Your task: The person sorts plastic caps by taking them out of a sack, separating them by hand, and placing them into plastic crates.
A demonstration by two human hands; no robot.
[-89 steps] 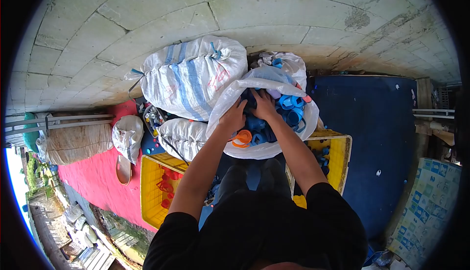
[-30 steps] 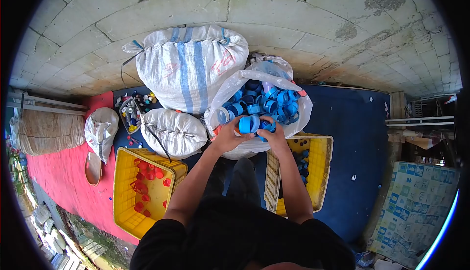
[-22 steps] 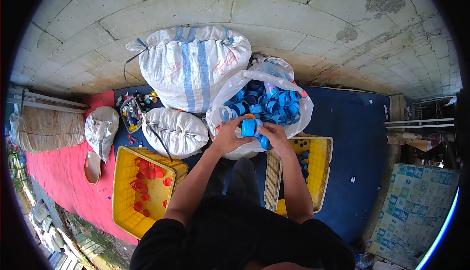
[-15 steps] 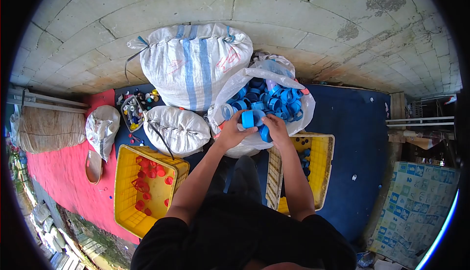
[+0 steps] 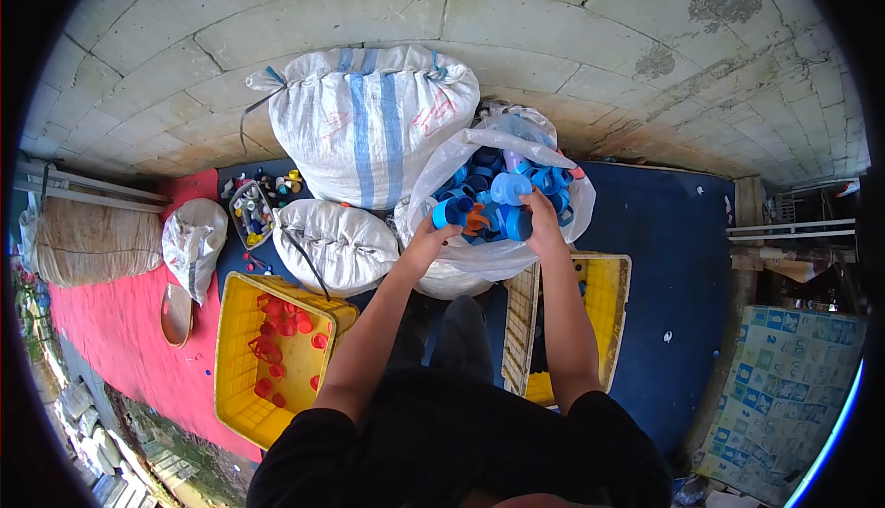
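Observation:
An open white sack [image 5: 581, 216] holds many blue plastic caps [image 5: 479, 182], with an orange piece [image 5: 476, 219] among them. Over the sack's near left edge, my left hand [image 5: 430, 239] is closed on a blue cap [image 5: 449, 213]. My right hand [image 5: 542, 219], over the near right part of the opening, grips blue caps [image 5: 510, 189]; a darker one [image 5: 518, 224] hangs just below its fingers. The two hands are apart. How many pieces my right hand holds is hard to make out.
Tied white sacks [image 5: 373, 130] stand against the wall. A yellow crate [image 5: 241, 388] with red caps is at the left, another yellow crate [image 5: 606, 319] at the right. A small tray [image 5: 251, 213] of mixed caps and an oval brown piece [image 5: 176, 314] lie farther left.
My hands, deep in the sack at first, came up holding blue caps near its front edge. They have since moved apart, each with blue plastic, and the orange piece shows between them.

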